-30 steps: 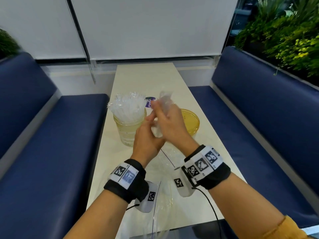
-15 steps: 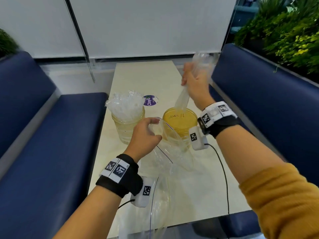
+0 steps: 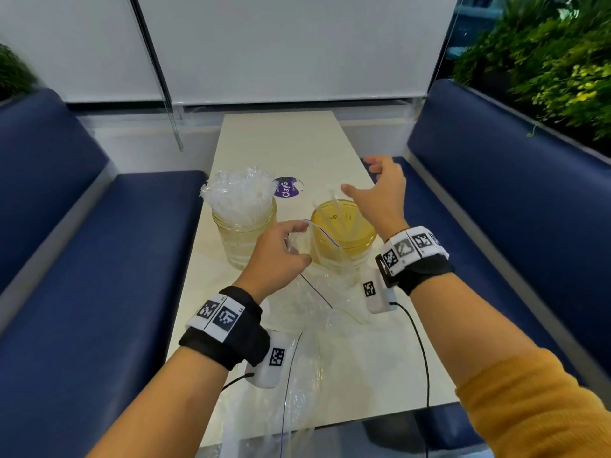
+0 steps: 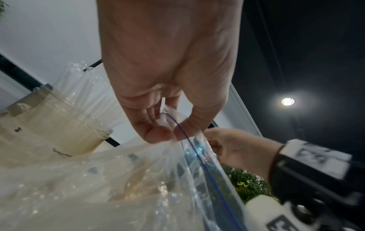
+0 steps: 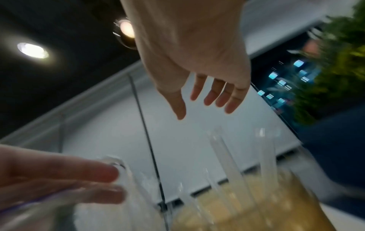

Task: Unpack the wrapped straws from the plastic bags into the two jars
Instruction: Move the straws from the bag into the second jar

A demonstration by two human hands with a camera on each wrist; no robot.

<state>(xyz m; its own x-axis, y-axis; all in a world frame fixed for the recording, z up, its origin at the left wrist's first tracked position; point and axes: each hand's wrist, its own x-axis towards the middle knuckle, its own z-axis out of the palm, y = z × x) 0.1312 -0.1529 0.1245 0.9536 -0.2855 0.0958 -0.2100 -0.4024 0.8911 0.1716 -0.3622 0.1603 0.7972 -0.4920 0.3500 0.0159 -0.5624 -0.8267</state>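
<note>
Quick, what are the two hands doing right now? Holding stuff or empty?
Left hand: pinching the rim of the clear plastic bag.
Right hand: open and empty, fingers spread above the yellow-tinted jar.

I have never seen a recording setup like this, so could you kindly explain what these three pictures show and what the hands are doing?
There is no machine here: a person wears one camera on the head and one on each wrist. The head view looks down a pale table set between blue benches. The two wrist views look along each hand from below.

On the table stand two jars. The left jar is packed with wrapped straws; the right jar, yellowish, holds only a few straws.

The left hand pinches the edge of a clear plastic bag, holding it up beside the jars. The right hand hovers open above the right jar, holding nothing. More clear plastic lies near the table's front edge.
</note>
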